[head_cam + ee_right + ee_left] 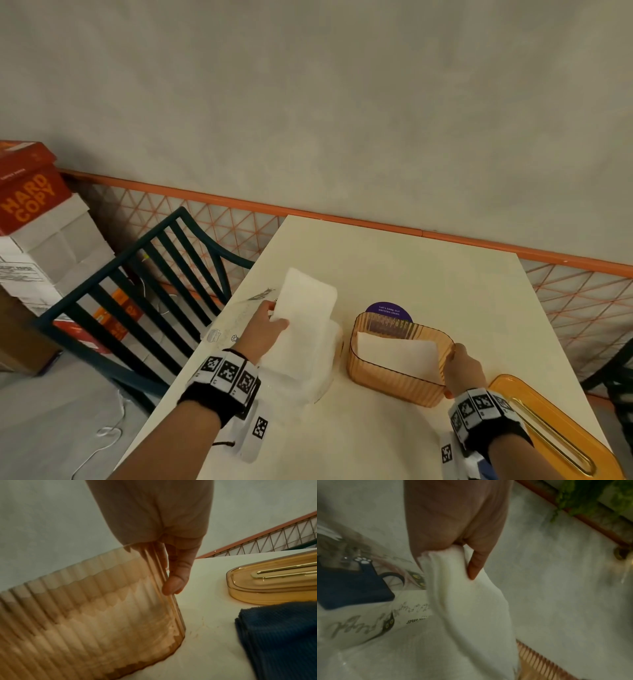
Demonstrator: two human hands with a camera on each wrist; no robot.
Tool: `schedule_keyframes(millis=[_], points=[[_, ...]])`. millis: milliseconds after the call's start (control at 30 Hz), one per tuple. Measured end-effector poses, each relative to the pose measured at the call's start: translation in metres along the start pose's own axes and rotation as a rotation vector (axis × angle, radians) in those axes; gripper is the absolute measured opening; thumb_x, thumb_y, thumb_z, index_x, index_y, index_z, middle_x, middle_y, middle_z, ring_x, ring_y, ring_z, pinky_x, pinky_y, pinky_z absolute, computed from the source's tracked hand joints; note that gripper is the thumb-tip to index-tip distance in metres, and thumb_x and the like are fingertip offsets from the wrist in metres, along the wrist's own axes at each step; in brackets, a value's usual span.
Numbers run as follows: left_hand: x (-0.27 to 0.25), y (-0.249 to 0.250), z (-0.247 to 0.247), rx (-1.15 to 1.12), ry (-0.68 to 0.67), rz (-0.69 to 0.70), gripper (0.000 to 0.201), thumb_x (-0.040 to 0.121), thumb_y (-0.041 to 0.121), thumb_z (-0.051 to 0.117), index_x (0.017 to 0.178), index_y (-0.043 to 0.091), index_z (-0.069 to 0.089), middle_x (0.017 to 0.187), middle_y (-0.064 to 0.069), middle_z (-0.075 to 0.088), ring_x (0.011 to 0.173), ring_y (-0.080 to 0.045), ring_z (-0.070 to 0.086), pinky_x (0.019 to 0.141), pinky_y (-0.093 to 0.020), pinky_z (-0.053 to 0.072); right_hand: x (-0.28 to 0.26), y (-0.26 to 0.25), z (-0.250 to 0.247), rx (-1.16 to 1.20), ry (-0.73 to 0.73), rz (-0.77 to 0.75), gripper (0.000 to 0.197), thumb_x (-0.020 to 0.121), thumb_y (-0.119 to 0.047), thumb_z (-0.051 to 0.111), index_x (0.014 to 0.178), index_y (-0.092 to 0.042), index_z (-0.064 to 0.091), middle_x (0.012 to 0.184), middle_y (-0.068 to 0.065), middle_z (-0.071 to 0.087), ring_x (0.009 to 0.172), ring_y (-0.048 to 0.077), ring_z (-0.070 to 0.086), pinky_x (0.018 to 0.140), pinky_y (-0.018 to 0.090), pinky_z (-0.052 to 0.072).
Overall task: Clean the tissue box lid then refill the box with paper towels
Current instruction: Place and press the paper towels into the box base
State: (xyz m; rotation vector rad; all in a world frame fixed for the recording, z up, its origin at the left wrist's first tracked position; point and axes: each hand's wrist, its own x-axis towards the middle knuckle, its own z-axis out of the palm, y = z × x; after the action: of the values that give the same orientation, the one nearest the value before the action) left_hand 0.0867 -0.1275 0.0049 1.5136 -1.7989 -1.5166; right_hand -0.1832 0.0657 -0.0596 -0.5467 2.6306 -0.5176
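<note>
Pinching a white folded paper towel stack (303, 308) off its plastic-wrapped pack, the left hand (265, 325) readies a refill, while the right hand (460, 365) grips the ribbed amber plastic tissue box (394, 380) rim, steadying it beside the amber slotted lid (561, 431) on the counter (411, 267).

Soft, even indoor light in the head view, wide-angle bending toward the edges, both wrist views dimmer and grainy, motion blur strongest at 7 o'clock
</note>
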Motion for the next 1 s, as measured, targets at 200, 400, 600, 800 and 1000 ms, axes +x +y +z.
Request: schedule_keyframes(millis=[200,400,600,800,1000], points=[[-0.017,0.014,-0.02,-0.313,-0.104,0.052,0.04,0.092,0.006,0.052,0.129,0.022,0.046,0.112,-0.003,0.06,0.102,-0.024,0.057,0.096,-0.041,0.046,-0.007,-0.02,-0.033,-0.09,0.023,-0.147,0.047,0.099,-0.032,0.036,0.138,-0.006,0.034,0.133,0.024,0.046,0.123,0.04,0.044,0.102,0.045,0.039],[-0.03,0.037,-0.009,-0.167,-0.315,0.193,0.036,0.091,0.008,0.054,0.117,0.032,0.05,0.114,0.002,0.064,0.107,-0.021,0.061,0.098,-0.04,0.048,-0.067,-0.129,-0.08,0.356,-0.27,-0.577,0.06,0.089,-0.055,0.045,0.14,-0.025,0.034,0.124,-0.003,0.054,0.111,0.015,0.052,0.091,0.026,0.038],[-0.031,0.041,-0.006,-0.05,-0.257,0.32,0.025,0.089,0.011,0.059,0.107,0.028,0.055,0.102,-0.003,0.068,0.09,-0.018,0.066,0.08,-0.032,0.054,-0.075,-0.177,-0.07,0.156,-0.456,-0.705,0.021,0.086,-0.03,0.063,0.105,-0.022,0.056,0.103,-0.003,0.061,0.096,0.018,0.058,0.074,0.023,0.044],[-0.022,-0.005,-0.019,-0.754,-0.075,0.063,0.038,0.091,0.016,0.057,0.125,0.027,0.046,0.118,-0.002,0.061,0.104,-0.022,0.06,0.084,-0.039,0.052,-0.079,-0.17,-0.043,0.595,-0.406,-0.659,0.029,0.09,-0.022,0.059,0.118,-0.016,0.055,0.115,0.003,0.066,0.103,0.022,0.063,0.095,0.043,0.05],[-0.017,-0.01,-0.013,-0.514,0.11,0.165,0.046,0.086,-0.002,0.045,0.123,0.024,0.048,0.11,0.002,0.063,0.104,-0.018,0.06,0.089,-0.036,0.049,-0.084,-0.155,0.004,0.684,-0.355,-0.613,0.041,0.086,-0.007,0.06,0.124,-0.015,0.048,0.115,0.004,0.064,0.105,0.02,0.063,0.093,0.037,0.052]])
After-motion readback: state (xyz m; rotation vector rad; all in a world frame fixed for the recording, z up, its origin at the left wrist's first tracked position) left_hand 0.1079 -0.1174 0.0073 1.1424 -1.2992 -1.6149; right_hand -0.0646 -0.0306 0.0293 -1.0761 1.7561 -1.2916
